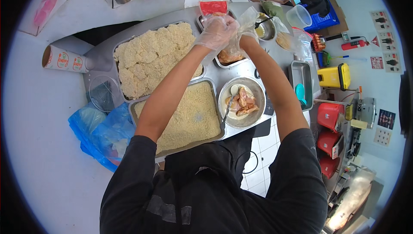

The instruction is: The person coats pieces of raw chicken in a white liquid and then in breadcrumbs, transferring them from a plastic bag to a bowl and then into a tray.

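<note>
My left hand, in a clear plastic glove, is closed at the edge of loose clear plastic around my right hand. The plastic looks like a disposable glove; it hides the fingers of my right hand. Both hands are close together above a metal tray of raw chicken. Behind my left hand lies a red packet. Nearer to me, a steel bowl holds chicken pieces in pale liquid, with a spoon leaning in it.
To the left, a tray holds crumb-coated pieces; a tray of loose crumbs sits nearer. A wire strainer and blue plastic bag are beside them. Right stand a small steel bowl and a metal tray with a turquoise scoop.
</note>
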The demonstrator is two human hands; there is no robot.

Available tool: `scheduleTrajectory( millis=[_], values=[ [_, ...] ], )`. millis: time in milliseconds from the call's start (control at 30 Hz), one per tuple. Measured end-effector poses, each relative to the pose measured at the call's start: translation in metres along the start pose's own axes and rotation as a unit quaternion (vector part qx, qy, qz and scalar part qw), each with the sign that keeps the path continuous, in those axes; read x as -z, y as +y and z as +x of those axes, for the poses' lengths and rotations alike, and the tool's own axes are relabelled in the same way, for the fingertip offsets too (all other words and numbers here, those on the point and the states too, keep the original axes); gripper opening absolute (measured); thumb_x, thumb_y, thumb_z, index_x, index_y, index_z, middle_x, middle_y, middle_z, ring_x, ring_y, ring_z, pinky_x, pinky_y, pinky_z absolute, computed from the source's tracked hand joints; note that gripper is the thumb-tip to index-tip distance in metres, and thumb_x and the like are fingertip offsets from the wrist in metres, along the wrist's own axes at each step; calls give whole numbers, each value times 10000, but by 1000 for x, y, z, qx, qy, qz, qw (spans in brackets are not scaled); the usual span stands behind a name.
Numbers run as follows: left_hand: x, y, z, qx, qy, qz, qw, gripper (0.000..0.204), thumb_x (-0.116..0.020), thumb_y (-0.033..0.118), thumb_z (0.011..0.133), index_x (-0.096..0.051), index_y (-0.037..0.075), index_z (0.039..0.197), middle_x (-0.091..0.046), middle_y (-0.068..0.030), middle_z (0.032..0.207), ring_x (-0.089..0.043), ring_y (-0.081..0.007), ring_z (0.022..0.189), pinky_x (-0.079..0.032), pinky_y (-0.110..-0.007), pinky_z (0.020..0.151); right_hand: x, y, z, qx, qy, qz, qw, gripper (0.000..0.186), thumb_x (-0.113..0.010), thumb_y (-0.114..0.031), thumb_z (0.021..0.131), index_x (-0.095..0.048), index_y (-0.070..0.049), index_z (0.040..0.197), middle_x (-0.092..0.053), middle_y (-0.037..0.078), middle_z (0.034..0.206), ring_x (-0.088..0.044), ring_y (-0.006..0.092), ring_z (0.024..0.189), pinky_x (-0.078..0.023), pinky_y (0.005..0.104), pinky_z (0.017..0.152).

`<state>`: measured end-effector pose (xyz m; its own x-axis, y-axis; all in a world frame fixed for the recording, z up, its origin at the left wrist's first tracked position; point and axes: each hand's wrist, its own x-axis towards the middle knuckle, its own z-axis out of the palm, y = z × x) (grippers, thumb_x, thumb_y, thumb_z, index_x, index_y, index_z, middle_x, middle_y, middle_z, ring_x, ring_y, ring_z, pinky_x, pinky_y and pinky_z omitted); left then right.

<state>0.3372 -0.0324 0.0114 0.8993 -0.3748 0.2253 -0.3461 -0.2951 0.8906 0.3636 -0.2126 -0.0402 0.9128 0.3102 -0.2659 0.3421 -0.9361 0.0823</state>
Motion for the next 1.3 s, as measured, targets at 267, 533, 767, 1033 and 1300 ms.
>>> scheduleTrajectory(
  millis=[267, 533, 767, 1033, 1300],
  values=[
    [4, -10, 10, 51, 17, -35, 998, 307, -604, 286, 882, -703, 3, 947, -706, -157, 921, -670, -276, 872, -495, -372, 835, -10, 10, 18, 4, 22, 2, 1000, 289, -515, -105, 903, -666, -32, 1138, -659, 135, 1175, -592, 289, 1130, -440, 390, 978],
    [-2, -27, 18, 27, 41, 9, 999, 337, -600, 319, 874, -714, 13, 959, -706, -145, 862, -673, -241, 836, -505, -361, 812, -4, 13, 22, 9, 21, 8, 1000, 294, -518, -123, 912, -657, -30, 1154, -653, 135, 1184, -590, 284, 1130, -440, 379, 977],
    [-2, -20, 14, 48, 2, -44, 998, 352, -600, 335, 867, -709, 6, 928, -695, -130, 856, -663, -207, 800, -511, -343, 785, -2, 12, 14, -5, 26, 12, 1000, 299, -521, -138, 920, -649, -28, 1167, -647, 135, 1193, -589, 280, 1130, -439, 369, 976],
    [4, -23, 6, 17, 15, -31, 999, 337, -626, 319, 874, -701, -5, 930, -684, -121, 888, -664, -195, 770, -524, -339, 739, -13, 2, 15, -18, 37, 12, 999, 307, -524, -156, 929, -639, -26, 1182, -640, 135, 1202, -588, 275, 1130, -439, 359, 976],
    [2, -33, 7, 26, 0, -36, 999, 306, -645, 288, 877, -701, -10, 915, -678, -125, 907, -666, -221, 805, -523, -351, 772, -18, 2, 17, -26, 47, 10, 998, 317, -527, -174, 938, -630, -24, 1198, -633, 135, 1212, -587, 270, 1130, -439, 348, 975]
  ],
)
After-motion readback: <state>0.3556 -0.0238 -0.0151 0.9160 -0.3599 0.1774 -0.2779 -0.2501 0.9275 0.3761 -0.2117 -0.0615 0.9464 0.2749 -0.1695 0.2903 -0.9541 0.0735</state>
